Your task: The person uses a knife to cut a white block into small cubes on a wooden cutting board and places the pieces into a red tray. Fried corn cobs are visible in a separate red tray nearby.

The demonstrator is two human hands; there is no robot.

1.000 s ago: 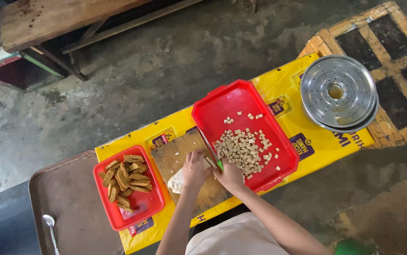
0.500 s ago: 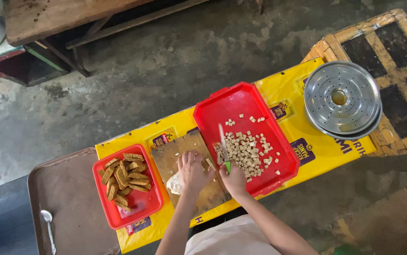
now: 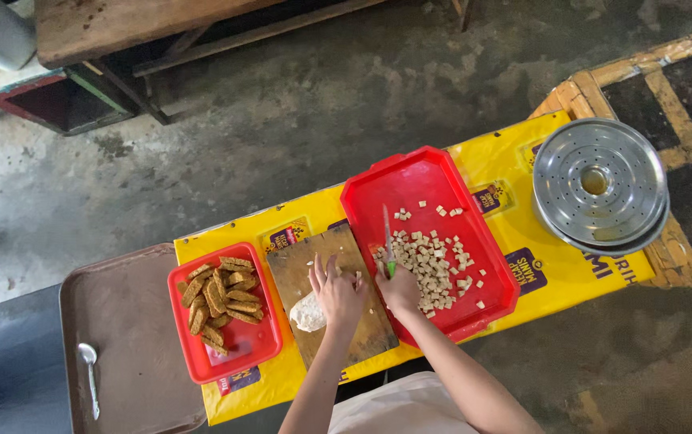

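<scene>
A yellow-covered bench (image 3: 522,241) stands on grey concrete, a wooden cutting board (image 3: 314,269) at its middle. The left hand (image 3: 336,293) lies flat, fingers spread, on the board beside a pale lump (image 3: 307,313). The right hand (image 3: 400,289), at the board's right edge, grips a knife (image 3: 387,241) whose blade reaches over the large red tray (image 3: 410,181) of cubes (image 3: 434,269).

Bench: narrow, covered by a yellow printed sheet (image 3: 522,241) — running corner to corner.
Left end: small red tray (image 3: 261,345) of brown fried pieces.
Middle: wooden cutting board (image 3: 314,261), touching both trays.
Right of middle: large red tray (image 3: 410,181) with pale cubes.
Right end: round metal steamer plates (image 3: 599,185) — overhanging the edge.
</scene>
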